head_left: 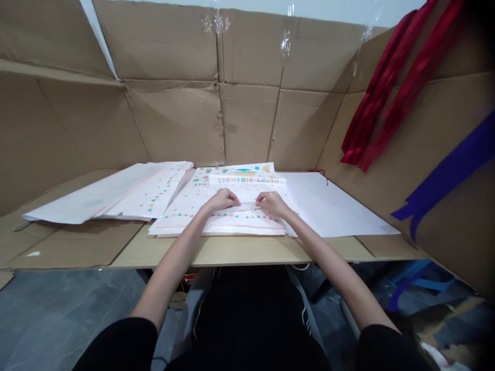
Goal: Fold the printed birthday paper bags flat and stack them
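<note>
Handwork: likely aligning pale narrow strip [248, 205], material unclear, on white party-printed paper sheet [247, 192], frame centre.
Left hand [221, 200], right hand [273, 203]: both pinching strip narrowly.
Next move: probably needs even tension.

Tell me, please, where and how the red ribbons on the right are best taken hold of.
Pinch the red ribbons together just above their lower ends, probably from the left: those ends hang free, they are flat and gathered close, and the cardboard side wall backs them on the right.
</note>
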A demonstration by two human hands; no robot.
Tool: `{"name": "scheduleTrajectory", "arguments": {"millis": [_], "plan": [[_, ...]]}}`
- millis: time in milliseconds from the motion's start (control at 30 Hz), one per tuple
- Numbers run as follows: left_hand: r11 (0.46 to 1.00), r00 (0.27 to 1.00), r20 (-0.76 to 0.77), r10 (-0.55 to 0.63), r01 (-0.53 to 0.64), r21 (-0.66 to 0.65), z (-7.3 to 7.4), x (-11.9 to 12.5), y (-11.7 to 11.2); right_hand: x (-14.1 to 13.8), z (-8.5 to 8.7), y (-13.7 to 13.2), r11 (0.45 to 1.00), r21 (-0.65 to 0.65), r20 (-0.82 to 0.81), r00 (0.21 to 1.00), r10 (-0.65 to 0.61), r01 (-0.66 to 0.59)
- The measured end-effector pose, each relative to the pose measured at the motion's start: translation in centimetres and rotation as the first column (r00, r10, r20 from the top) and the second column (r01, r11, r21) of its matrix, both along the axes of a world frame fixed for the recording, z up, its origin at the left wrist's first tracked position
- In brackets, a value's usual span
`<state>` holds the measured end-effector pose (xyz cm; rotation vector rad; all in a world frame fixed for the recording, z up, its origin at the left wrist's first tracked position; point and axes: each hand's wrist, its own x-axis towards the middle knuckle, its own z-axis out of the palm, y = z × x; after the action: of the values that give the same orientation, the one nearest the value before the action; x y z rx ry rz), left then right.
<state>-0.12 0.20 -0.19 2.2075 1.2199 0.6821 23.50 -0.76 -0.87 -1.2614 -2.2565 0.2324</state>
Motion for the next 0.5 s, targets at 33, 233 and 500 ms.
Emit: {"name": "scheduleTrajectory", "arguments": {"millis": [33, 233, 500], "plan": [[1.0, 1.0, 0.004, -0.011, 0.011, -0.011, -0.1, 0.0, 0.1, 0.1, -0.1, -0.1, 1.0, -0.016, -0.016, 1.0, 0.007, -0.007], [0.994, 0.999, -0.032, 0.032, -0.028, 0.101, 0.2, 0.2, -0.1, -0.2, -0.3, -1.7, 0.963, 0.256, 0.073, 0.995, 0.066, -0.083], [0.877, 0.93, -0.156, 0.333, -0.245, 0.413, 0.6, 1.4, -1.3, -3.8, -1.7, -3.7, 0.956, 0.237, 0.365, 0.928, 0.078, -0.173]]}}
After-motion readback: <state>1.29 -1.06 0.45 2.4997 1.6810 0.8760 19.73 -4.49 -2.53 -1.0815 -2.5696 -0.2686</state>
